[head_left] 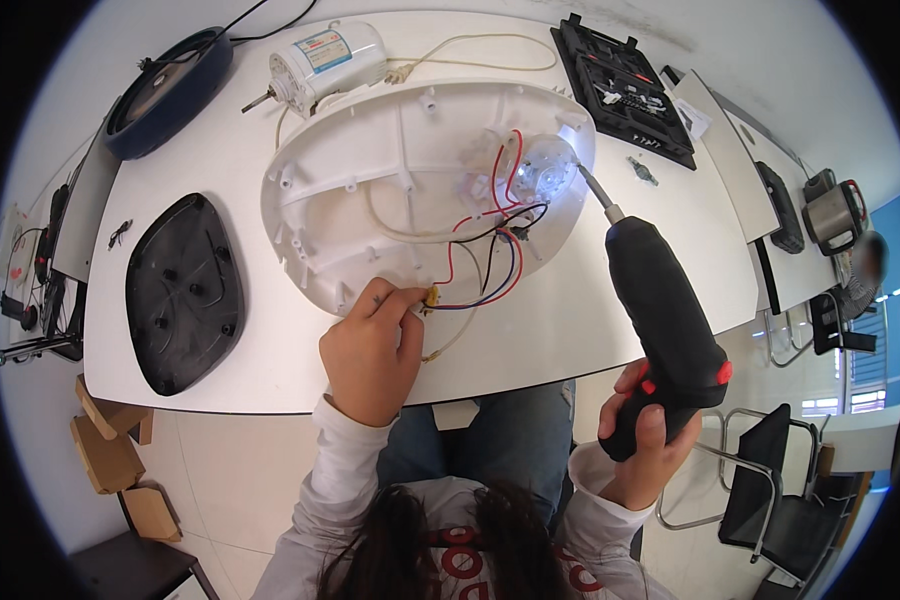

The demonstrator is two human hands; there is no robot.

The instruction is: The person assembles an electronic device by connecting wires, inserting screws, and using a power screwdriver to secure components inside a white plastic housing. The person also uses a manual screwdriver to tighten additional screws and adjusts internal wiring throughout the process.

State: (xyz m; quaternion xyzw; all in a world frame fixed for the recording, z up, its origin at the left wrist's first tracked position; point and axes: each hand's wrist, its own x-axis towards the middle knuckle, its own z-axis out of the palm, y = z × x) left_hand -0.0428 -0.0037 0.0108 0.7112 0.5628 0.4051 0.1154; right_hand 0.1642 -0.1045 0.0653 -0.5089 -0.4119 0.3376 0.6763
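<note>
On the white table point(570, 330) we saw a large white plastic housing point(370, 170) lying open side up, its long axis running left to right. Right of it, our right hand point(645, 440) was closed around the grip of a black electric screwdriver point(665, 320), slanting up and left, its bit tip at the housing's clear round part point(548, 168). Our left hand point(370, 350) pinched a small yellow connector point(431, 296) at the housing's near rim, with red, blue and black wires point(490, 270) leading away.
</note>
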